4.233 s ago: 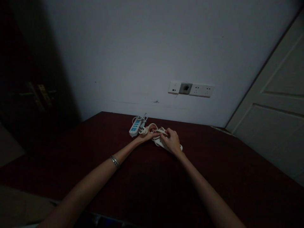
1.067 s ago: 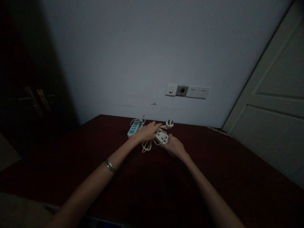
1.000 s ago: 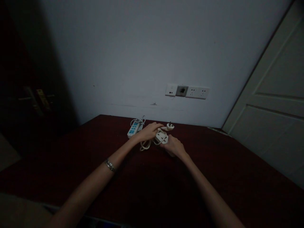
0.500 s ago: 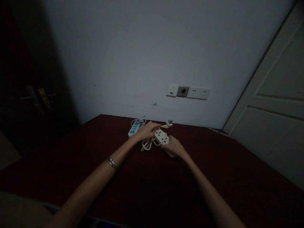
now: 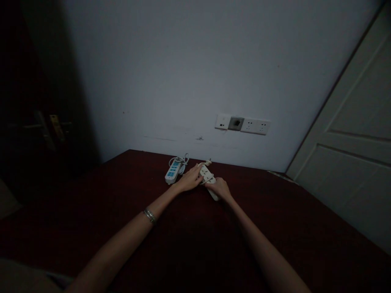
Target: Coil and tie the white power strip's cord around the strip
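A white power strip (image 5: 205,172) lies at a slant on the dark red table, between my two hands. My right hand (image 5: 221,188) is closed around its near part. My left hand (image 5: 190,179) is closed at the strip's left side, over the gathered cord (image 5: 207,179), most of which it hides. A loop of that cord crosses the strip's top. The cord's plug (image 5: 208,162) sticks out beyond the strip's far end. To the left of my left hand rests a second power strip (image 5: 173,171) with blue sockets, its grey cord (image 5: 185,159) coiled at its far end.
The table (image 5: 146,175) meets a pale wall (image 5: 171,81) at the back. Wall sockets (image 5: 255,126) sit above the table edge. A white panelled door (image 5: 351,162) stands at the right, a dark door with a handle (image 5: 56,126) at the left.
My left hand has moved down over the cord loops, which are now mostly covered. The plug has shifted left and turned. My right hand still holds the strip.
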Tool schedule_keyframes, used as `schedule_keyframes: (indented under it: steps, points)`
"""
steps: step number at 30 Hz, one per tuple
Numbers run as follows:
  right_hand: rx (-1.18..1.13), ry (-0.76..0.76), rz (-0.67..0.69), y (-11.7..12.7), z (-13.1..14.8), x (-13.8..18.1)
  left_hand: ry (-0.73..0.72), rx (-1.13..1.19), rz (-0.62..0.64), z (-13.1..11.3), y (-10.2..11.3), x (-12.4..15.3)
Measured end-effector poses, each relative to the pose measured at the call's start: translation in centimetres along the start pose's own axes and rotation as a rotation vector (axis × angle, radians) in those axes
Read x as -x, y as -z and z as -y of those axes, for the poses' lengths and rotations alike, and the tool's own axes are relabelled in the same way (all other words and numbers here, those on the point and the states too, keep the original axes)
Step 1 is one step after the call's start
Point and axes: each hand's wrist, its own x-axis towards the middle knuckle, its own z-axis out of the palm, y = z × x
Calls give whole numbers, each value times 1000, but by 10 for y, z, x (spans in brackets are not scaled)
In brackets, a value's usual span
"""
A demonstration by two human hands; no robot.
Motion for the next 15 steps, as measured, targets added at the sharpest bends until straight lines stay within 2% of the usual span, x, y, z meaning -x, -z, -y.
schedule_keyframes:
  steps: [7,12,15]
  points:
    - [37,-130,-29,-10,12,-13,12,-256,33,2,-3,3]
    - [65,-149,-20,-10,13,-18,36,-282,53,2,-3,4]
    - [79,-149,-12,-9,11,-18,76,-239,23,3,-1,4]
